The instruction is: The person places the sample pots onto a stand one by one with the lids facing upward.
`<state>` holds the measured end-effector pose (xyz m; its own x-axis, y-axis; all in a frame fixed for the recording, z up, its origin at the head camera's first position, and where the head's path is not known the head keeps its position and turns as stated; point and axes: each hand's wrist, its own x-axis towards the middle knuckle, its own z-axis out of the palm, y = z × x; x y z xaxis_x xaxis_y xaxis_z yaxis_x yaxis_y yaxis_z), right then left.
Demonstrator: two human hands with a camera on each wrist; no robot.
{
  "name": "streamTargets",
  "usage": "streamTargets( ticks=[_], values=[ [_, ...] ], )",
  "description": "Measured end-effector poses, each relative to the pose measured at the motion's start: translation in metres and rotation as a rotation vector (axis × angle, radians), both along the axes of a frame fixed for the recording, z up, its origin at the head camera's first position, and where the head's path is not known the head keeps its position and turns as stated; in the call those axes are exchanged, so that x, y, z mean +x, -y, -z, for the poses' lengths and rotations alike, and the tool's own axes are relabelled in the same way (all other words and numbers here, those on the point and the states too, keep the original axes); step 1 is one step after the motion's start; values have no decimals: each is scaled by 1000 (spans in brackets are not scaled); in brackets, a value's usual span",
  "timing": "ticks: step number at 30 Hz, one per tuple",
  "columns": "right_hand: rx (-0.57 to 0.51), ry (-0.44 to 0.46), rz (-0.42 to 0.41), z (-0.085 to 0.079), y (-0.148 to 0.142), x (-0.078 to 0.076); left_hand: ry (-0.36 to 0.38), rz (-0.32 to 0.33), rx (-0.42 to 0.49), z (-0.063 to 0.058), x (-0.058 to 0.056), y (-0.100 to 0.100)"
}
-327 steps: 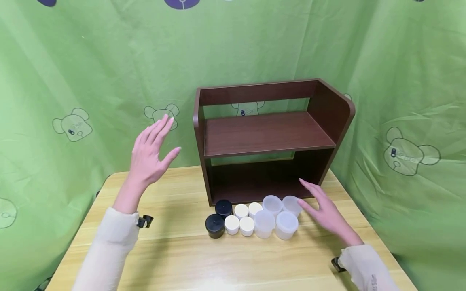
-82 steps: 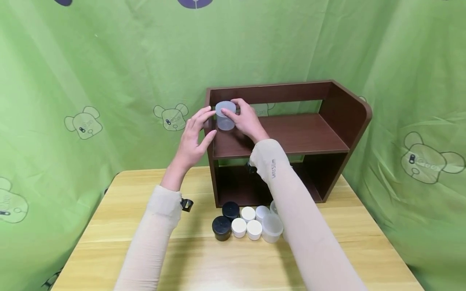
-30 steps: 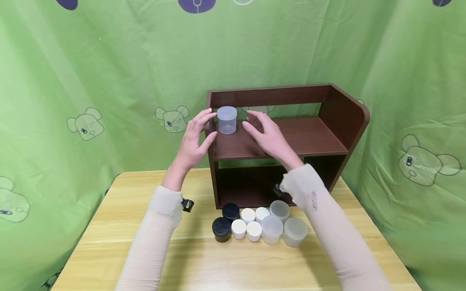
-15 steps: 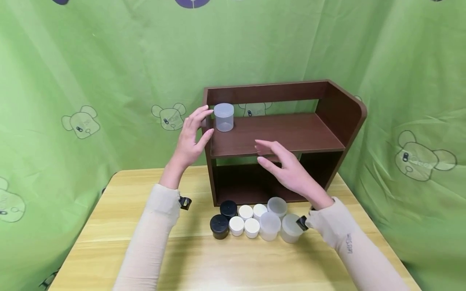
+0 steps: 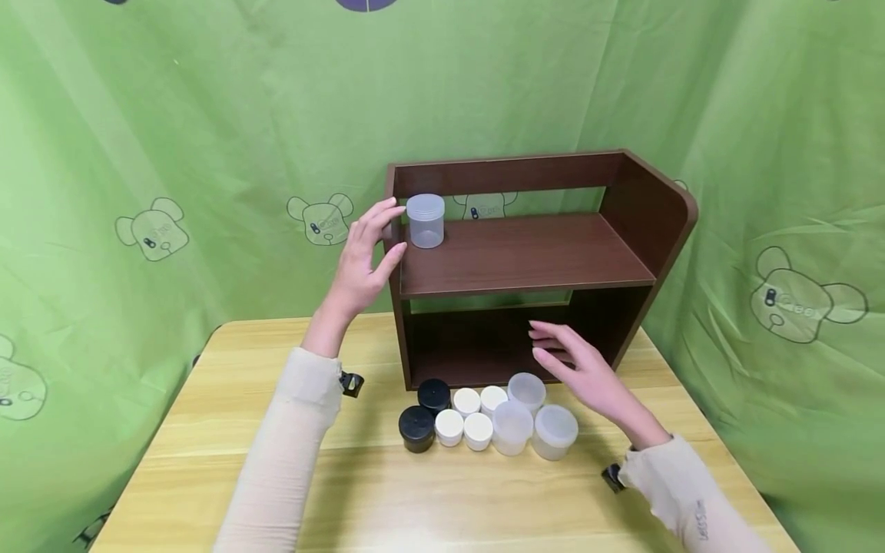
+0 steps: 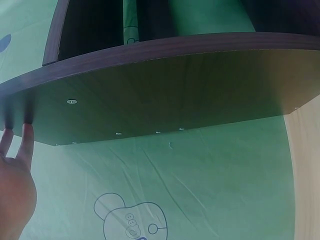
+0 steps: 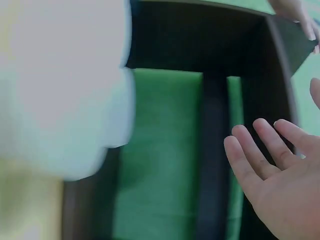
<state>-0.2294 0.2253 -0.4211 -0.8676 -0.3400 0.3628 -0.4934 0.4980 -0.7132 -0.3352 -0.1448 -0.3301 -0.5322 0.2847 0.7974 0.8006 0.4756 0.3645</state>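
Note:
On the left end of the upper board of the dark brown shelf [image 5: 525, 250] stands a translucent lidded jar [image 5: 426, 221], upright. My left hand [image 5: 362, 253] is at the shelf's left side panel [image 6: 170, 95]. In the left wrist view two fingertips rest against that panel's outer face. My right hand [image 5: 588, 372] hovers before the lower compartment, fingers loosely bent and holding nothing. Just left of and below it, translucent jars [image 5: 555, 432] stand on the table. The right wrist view shows the right palm and spread fingers [image 7: 250, 150].
On the wooden table [image 5: 442, 507], along the shelf's front, black jars [image 5: 417, 428] and several small white jars [image 5: 478, 432] stand in two rows beside the translucent ones. A green curtain [image 5: 207, 115] hangs behind and around the table. A blurred pale shape [image 7: 70, 85] fills the right wrist view's left side.
One translucent jar went from the table to the upper board, and my right hand let it go. The right hand then moved down and right. My left hand stays at the side panel.

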Motion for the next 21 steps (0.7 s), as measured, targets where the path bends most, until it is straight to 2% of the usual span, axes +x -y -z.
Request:
streamTargets(
  ticks=[7, 11, 15, 21],
  values=[
    [16, 66, 42, 44, -22, 17, 6, 5, 9, -1, 0, 1],
    [24, 135, 29, 64, -34, 26, 2, 10, 13, -3, 1, 1],
    [24, 197, 4, 78, -41, 34, 4, 7, 13, -3, 1, 1],
    [7, 255, -24, 90, -45, 40, 5, 3, 6, -1, 1, 0]
  ],
)
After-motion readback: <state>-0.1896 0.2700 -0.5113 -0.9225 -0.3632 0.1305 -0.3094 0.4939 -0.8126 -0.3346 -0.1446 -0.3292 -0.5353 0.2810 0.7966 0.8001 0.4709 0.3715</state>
